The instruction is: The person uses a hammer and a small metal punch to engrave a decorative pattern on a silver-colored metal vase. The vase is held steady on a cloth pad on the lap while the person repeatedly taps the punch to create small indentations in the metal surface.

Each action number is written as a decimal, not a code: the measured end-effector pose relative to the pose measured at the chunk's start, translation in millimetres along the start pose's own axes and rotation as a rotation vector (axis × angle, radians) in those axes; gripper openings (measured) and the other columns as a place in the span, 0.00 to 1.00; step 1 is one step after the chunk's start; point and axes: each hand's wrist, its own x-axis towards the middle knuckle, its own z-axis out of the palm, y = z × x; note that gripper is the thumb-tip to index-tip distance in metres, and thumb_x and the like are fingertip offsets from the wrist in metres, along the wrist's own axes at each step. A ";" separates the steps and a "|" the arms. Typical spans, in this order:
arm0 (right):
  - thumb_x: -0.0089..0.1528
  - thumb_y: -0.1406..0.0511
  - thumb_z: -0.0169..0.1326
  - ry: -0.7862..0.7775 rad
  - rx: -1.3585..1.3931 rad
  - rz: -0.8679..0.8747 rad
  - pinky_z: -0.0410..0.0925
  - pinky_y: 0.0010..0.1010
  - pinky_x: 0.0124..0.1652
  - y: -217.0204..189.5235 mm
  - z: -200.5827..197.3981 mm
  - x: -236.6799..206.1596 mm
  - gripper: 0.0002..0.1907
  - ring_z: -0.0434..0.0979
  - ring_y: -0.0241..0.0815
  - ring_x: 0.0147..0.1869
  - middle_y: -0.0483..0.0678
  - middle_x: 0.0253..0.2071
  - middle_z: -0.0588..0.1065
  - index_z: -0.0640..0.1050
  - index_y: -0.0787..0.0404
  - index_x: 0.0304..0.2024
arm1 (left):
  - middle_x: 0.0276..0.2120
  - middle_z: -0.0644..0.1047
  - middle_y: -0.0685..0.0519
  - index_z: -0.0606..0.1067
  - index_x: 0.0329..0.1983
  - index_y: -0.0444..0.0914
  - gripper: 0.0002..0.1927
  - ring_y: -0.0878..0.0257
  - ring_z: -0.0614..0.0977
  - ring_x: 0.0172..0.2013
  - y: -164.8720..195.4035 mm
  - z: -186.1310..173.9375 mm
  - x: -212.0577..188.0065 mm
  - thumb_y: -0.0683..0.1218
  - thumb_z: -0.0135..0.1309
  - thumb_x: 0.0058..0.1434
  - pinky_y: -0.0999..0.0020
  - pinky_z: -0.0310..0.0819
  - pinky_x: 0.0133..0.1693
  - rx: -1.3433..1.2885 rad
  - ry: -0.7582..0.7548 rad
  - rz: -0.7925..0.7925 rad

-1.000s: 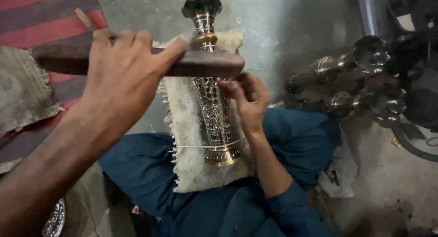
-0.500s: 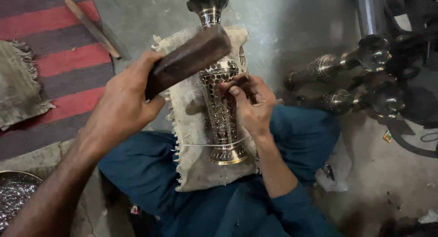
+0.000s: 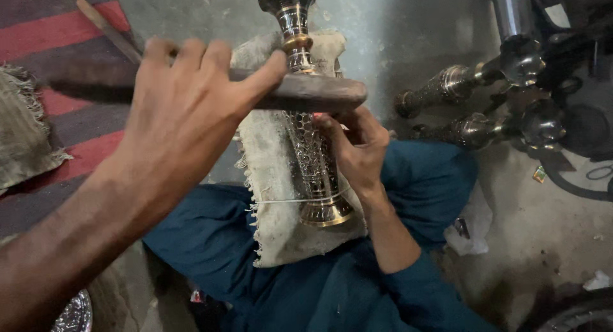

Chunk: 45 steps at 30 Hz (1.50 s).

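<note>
My left hand (image 3: pixel 185 108) grips a dark wooden block (image 3: pixel 313 92) and holds it level above the work. Under it lies an engraved brass vase (image 3: pixel 316 169) on a frayed cloth pad (image 3: pixel 271 179) across my blue-clad lap (image 3: pixel 211 242). A thin wire (image 3: pixel 281 201) runs over the vase near its base. My right hand (image 3: pixel 357 147) rests against the vase's patterned body. Its fingers are pinched on a small thin tool, which the block mostly hides.
Several other brass vases (image 3: pixel 460 83) lie on the concrete floor at the right, next to dark metal parts (image 3: pixel 543 121). A red striped rug (image 3: pixel 57 25) with a wooden stick (image 3: pixel 108 29) and a frayed cloth (image 3: pixel 25 134) lies at the left. A shiny dish (image 3: pixel 73 313) shows at bottom left.
Half a second ago the block was tilted down close to my right hand on the vase; now my left hand has lifted it back to level. My right hand stays on the vase.
</note>
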 end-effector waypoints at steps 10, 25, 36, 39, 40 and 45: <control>0.68 0.70 0.61 0.091 0.011 -0.073 0.81 0.30 0.50 2.3 9.2 -1.7 0.09 0.85 0.39 0.49 0.50 0.44 0.81 0.78 0.67 0.50 | 0.42 0.77 0.42 0.66 0.75 0.51 0.30 0.50 0.81 0.41 0.8 -5.9 8.4 0.39 0.53 0.72 0.49 0.72 0.41 -0.142 0.065 -0.037; 0.69 0.75 0.58 -0.222 -0.022 -0.095 0.81 0.32 0.54 6.6 -14.3 25.5 0.12 0.86 0.41 0.51 0.50 0.46 0.82 0.77 0.65 0.55 | 0.38 0.75 0.43 0.62 0.68 0.46 0.37 0.46 0.80 0.39 3.3 -1.7 -13.4 0.39 0.59 0.56 0.49 0.76 0.40 -0.466 -0.171 -0.242; 0.68 0.73 0.59 -0.244 -0.166 -0.117 0.82 0.27 0.46 4.9 -14.5 25.2 0.11 0.88 0.37 0.44 0.49 0.43 0.84 0.79 0.64 0.53 | 0.38 0.76 0.47 0.61 0.71 0.50 0.36 0.50 0.80 0.41 2.5 9.0 -16.1 0.38 0.59 0.63 0.48 0.75 0.47 -0.171 -0.046 -0.144; 0.68 0.72 0.60 -0.229 -0.178 -0.215 0.83 0.29 0.48 8.0 -13.8 27.2 0.10 0.87 0.40 0.47 0.51 0.45 0.83 0.80 0.63 0.53 | 0.38 0.76 0.46 0.62 0.71 0.50 0.37 0.50 0.80 0.40 3.3 12.6 -10.5 0.39 0.59 0.59 0.45 0.74 0.46 -0.257 -0.136 -0.192; 0.68 0.72 0.60 -0.227 -0.170 -0.186 0.82 0.28 0.46 7.9 -13.8 26.7 0.11 0.87 0.40 0.45 0.51 0.44 0.83 0.80 0.64 0.53 | 0.38 0.76 0.44 0.63 0.71 0.48 0.39 0.49 0.80 0.39 3.7 12.8 -9.7 0.39 0.59 0.55 0.43 0.73 0.44 -0.387 -0.183 -0.233; 0.69 0.74 0.59 -0.207 -0.088 -0.156 0.80 0.31 0.50 3.5 -12.9 24.0 0.11 0.85 0.41 0.48 0.52 0.45 0.82 0.79 0.66 0.54 | 0.40 0.75 0.45 0.65 0.70 0.47 0.33 0.48 0.79 0.43 0.4 9.4 -13.4 0.40 0.57 0.61 0.45 0.73 0.47 -0.318 -0.075 -0.211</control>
